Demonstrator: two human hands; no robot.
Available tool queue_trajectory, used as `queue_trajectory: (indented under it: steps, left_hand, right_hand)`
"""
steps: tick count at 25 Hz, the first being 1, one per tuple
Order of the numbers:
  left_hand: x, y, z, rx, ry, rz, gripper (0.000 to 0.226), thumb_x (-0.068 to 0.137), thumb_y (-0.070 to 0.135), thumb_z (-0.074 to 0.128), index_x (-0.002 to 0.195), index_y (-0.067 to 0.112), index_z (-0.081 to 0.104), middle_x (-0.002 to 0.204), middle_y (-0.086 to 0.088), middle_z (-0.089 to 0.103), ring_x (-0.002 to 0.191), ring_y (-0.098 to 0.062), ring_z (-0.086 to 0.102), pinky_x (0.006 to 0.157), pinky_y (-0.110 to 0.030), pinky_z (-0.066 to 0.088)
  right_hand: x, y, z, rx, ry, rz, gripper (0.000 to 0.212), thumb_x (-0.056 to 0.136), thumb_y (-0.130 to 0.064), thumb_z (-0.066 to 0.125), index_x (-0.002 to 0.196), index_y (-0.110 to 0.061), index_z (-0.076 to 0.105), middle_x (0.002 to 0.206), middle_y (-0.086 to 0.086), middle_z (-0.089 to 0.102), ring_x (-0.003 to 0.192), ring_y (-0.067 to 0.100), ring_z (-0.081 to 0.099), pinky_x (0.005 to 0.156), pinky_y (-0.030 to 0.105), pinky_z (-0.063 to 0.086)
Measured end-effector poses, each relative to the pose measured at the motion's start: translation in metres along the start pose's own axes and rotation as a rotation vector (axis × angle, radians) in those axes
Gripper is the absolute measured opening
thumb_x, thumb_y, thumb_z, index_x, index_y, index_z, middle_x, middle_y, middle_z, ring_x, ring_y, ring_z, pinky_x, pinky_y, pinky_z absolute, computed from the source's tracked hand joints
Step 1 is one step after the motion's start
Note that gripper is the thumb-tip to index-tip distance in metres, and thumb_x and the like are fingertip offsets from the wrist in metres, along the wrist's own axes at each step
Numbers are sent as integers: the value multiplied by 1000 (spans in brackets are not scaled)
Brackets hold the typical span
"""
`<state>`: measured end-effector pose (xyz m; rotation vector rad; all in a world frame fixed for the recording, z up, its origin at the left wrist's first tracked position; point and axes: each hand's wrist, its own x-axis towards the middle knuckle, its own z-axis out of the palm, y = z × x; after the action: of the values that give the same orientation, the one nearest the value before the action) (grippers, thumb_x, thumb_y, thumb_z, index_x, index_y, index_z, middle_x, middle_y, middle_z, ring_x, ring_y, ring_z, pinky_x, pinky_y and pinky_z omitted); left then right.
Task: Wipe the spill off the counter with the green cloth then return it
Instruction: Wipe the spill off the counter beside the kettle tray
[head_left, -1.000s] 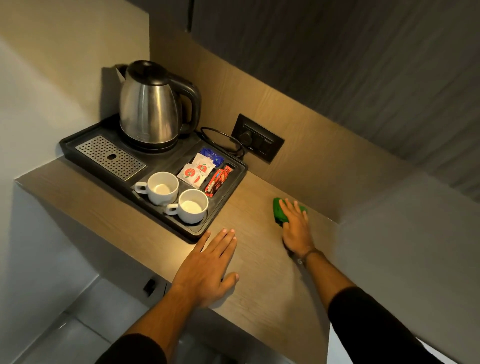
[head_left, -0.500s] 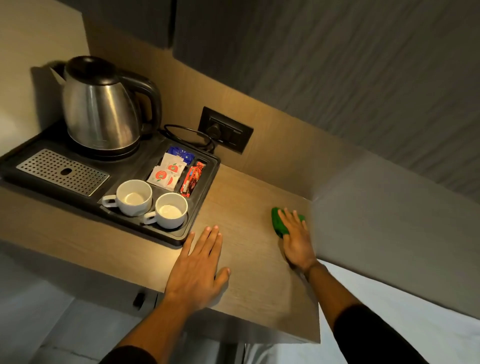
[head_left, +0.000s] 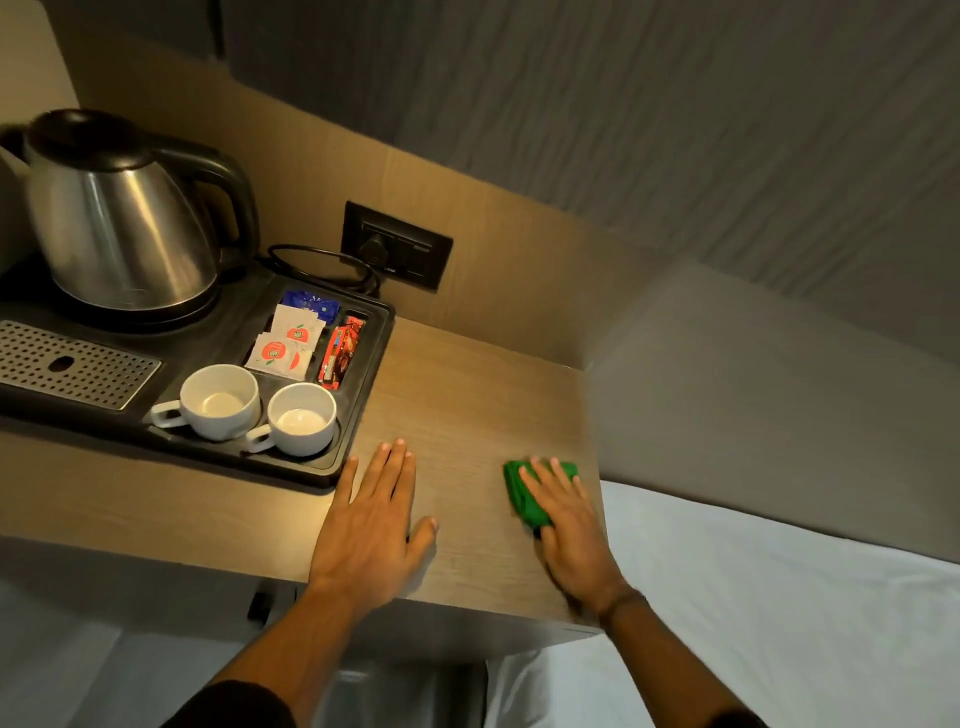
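The right hand (head_left: 566, 525) lies flat with fingers spread, palm pressing down on the green cloth (head_left: 524, 496), which is bunched under the fingers near the right edge of the wooden surface (head_left: 457, 395). It presses the cloth rather than gripping it. The left hand (head_left: 371, 525) is also open and flat, fingers together and thumb out, palm resting on the bare surface and holding nothing; its fingertips sit just beside the corner of the black tray (head_left: 363, 415).

The tray carries a steel electric kettle (head_left: 119, 223), a perforated metal drip grate (head_left: 67, 364), two white cups (head_left: 260, 410) side by side, and a compartment of tea sachets (head_left: 288, 343) with red sachets (head_left: 340, 351) in the slot next to it. A wall socket (head_left: 397, 244) with a plugged-in cord sits behind the tray. A white bed sheet (head_left: 779, 597) lies to the right of the surface.
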<state>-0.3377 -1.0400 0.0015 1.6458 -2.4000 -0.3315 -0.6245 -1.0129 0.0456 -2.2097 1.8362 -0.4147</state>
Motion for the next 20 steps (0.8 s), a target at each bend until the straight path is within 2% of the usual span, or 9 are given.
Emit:
queue_trajectory:
  steps: [2,4,7,9,11,14,16,20]
  left_hand:
    - [-1,2,0,10,-5,2,84,99,62,30,162,9,11,173,-10,7,158,-24,0,127,-57,8]
    - [1,4,-3,-2,-12,-7,85,98,64,27,162,11,9,173,-9,4,158,-23,-2,128,-56,3]
    - [2,6,-10,-1,-14,-2,84,100,63,28,162,11,6,173,-9,3,158,-23,-3,128,-54,2]
    - [-9,6,-19,1,3,-12,82,102,61,34,162,11,8,173,-10,6,158,-24,0,128,-54,9]
    - [-38,8,-28,17,32,-46,80,103,58,39,162,10,14,172,-12,14,158,-27,7,127,-54,15]
    - [-104,11,-39,47,84,-141,77,100,54,36,159,7,24,168,-16,27,156,-30,19,125,-56,22]
    - [-168,20,-43,56,118,-247,79,96,54,29,158,5,29,167,-16,31,154,-31,23,123,-58,27]
    - [-315,37,-33,88,123,-472,78,99,56,22,161,8,20,170,-13,18,157,-30,13,125,-58,20]
  right_hand:
    - [46,-5,-7,-25,50,147,80,87,10,49,158,-20,32,168,7,26,158,29,13,128,54,8]
    - [88,-24,-1,-17,69,197,75,90,5,49,158,-20,31,168,7,26,158,29,11,128,50,6]
    - [95,-62,23,-8,10,34,79,89,5,50,160,-23,27,170,3,23,158,25,8,128,51,4]
    - [61,-78,37,-13,-39,-108,83,88,6,51,160,-26,25,170,0,21,159,22,5,129,51,2]
    - [17,-83,38,1,-52,-169,83,89,7,52,160,-27,26,170,-1,22,158,21,5,129,52,2]
    - [-34,-92,31,63,9,-147,80,90,10,54,158,-26,30,168,-1,25,158,23,5,129,53,8]
    - [-68,-114,31,63,22,-250,82,88,12,55,158,-26,32,168,-1,27,158,25,6,129,51,9]
    - [-141,-181,64,64,-21,-476,82,87,11,54,158,-25,33,168,-1,26,158,30,6,128,51,7]
